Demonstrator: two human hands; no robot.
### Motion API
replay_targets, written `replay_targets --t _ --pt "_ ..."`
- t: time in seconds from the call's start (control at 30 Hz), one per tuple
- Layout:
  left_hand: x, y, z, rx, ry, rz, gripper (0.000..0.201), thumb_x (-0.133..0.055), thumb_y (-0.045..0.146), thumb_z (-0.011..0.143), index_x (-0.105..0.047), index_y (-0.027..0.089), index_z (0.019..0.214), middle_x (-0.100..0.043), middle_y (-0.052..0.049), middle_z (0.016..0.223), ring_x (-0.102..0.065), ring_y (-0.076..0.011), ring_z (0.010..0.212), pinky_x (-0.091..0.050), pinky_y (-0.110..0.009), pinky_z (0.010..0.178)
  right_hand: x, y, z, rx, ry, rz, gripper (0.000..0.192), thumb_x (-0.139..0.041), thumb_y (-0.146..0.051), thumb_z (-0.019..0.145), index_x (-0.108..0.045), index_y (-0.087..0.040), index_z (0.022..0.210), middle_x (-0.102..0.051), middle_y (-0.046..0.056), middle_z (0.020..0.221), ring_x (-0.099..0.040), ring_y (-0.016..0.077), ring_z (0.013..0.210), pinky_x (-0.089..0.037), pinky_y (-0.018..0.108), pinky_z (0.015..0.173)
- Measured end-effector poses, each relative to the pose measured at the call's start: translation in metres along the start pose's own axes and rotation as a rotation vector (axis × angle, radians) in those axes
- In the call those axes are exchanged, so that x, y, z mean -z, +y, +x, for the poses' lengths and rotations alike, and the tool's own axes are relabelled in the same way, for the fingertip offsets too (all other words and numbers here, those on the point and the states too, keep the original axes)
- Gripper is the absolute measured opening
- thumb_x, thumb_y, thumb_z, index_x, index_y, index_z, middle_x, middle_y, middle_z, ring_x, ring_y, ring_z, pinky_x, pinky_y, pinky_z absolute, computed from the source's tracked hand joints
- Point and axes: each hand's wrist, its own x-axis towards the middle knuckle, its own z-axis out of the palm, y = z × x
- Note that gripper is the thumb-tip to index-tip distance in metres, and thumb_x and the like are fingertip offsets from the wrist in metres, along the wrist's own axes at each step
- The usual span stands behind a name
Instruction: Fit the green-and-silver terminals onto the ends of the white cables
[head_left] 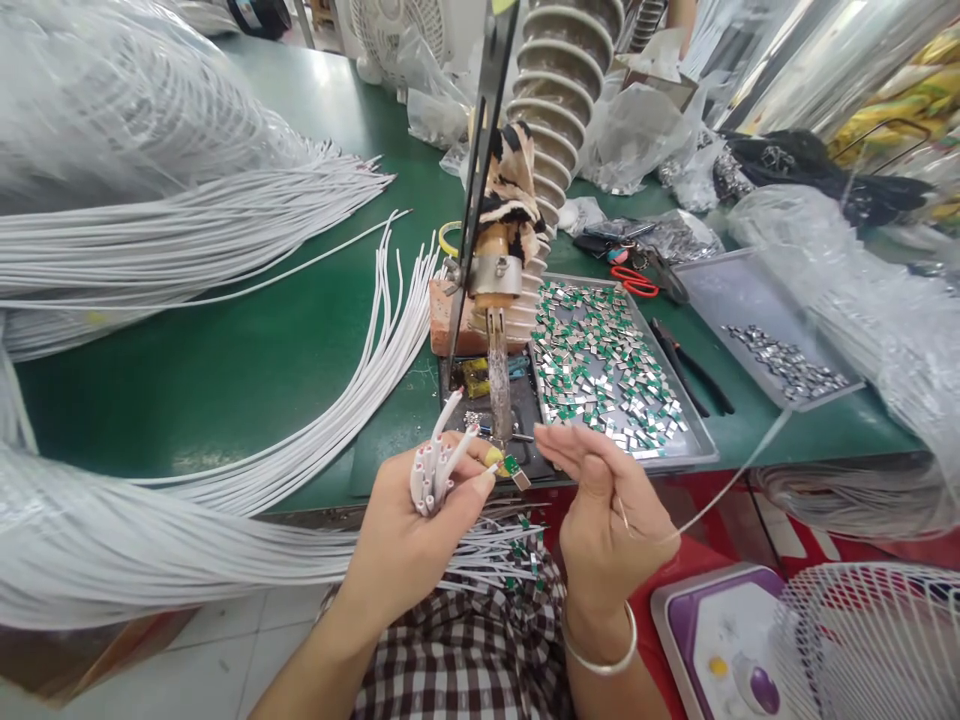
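Nearest, a checked garment [465, 650] covered the person's lap, with finished white wires [487, 555] lying across it, small green pieces at their tips. To the right stood a white fan grille [870, 640] beside a purple-and-white base [712, 630].

Left hand [409, 535]: fingers closed around a bundle of short white wire ends [435, 465], which fanned upward from the fist; thumb and forefinger pinched a small green chip [513, 467] at the edge of the tabletop [247, 370].

Right hand [611, 520]: a bangle [600, 655] on the wrist, fingers loosely curled, holding a thin wire [720, 490] that trailed off to the right. The fingertips pointed toward the chip, just beside it.

Directly beyond the hands, a soldering iron [499, 370] hung tip-down from an upright stand [480, 180], over a dark small tray [525, 400]. A brick [450, 320] sat at its foot.

Right of it, a metal tray [697, 445] held many loose green and silver chips [607, 360]. Black pliers [690, 370] lay beside that tray, red-handled scissors [634, 282] behind it. A second grey tray [735, 290] carried a small heap of silver parts [787, 365].

Left, long white cables [360, 380] curved across the green tabletop; further bundles in clear plastic [135, 110] lay behind. Farthest, a ribbed pale hose [559, 90] rose upward.
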Motion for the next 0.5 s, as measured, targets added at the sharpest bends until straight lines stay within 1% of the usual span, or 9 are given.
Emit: replay_targets --t 0.1,0.2,0.3,0.4,0.5 --pt "0.000 0.004 0.003 -0.004 0.001 0.004 0.020 -0.062 0.012 0.086 -0.063 0.020 0.068 -0.072 0.003 0.083 -0.062 -0.0098 0.067 -0.048 -0.020 0.063 0.001 -0.007 0.001 0.082 -0.019 -0.017 0.026 -0.057 -0.006 0.097 -0.068 -0.022 0.114 -0.081 0.000 0.093 -0.080 0.0153 0.081 -0.071 0.029 0.072" --pt "0.000 0.007 0.005 0.003 -0.009 0.031 0.019 -0.061 0.013 0.085 -0.063 0.020 0.068 -0.071 0.003 0.078 -0.059 -0.0095 0.063 -0.047 -0.020 0.060 0.002 -0.014 0.005 0.208 -0.082 -0.163 0.023 -0.064 -0.005 0.092 -0.072 -0.022 0.105 -0.082 0.002 0.097 -0.080 0.0177 0.088 -0.070 0.032 0.078" --pt "-0.001 0.008 0.007 0.007 -0.011 0.053 0.019 -0.062 0.013 0.084 -0.063 0.020 0.067 -0.072 0.003 0.077 -0.057 -0.0095 0.059 -0.045 -0.021 0.056 0.001 -0.018 0.008 0.322 -0.102 -0.323 0.018 -0.067 -0.007 0.091 -0.074 -0.022 0.098 -0.081 0.004 0.101 -0.079 0.0185 0.092 -0.069 0.032 0.083" --pt "-0.001 0.009 0.007 0.018 0.003 0.042 0.019 -0.062 0.014 0.084 -0.064 0.020 0.066 -0.072 0.003 0.079 -0.057 -0.0098 0.059 -0.045 -0.021 0.056 -0.002 -0.020 0.011 0.368 -0.097 -0.368 0.016 -0.069 -0.007 0.090 -0.075 -0.020 0.096 -0.080 0.005 0.102 -0.079 0.0160 0.090 -0.068 0.029 0.083" --pt "-0.001 0.010 0.007 0.022 0.005 0.019 0.020 -0.063 0.015 0.085 -0.064 0.020 0.066 -0.071 0.003 0.079 -0.058 -0.0102 0.061 -0.046 -0.022 0.058 -0.004 -0.022 0.013 0.395 -0.104 -0.366 0.016 -0.069 -0.006 0.090 -0.074 -0.020 0.097 -0.080 0.005 0.101 -0.078 0.0150 0.088 -0.068 0.027 0.080"
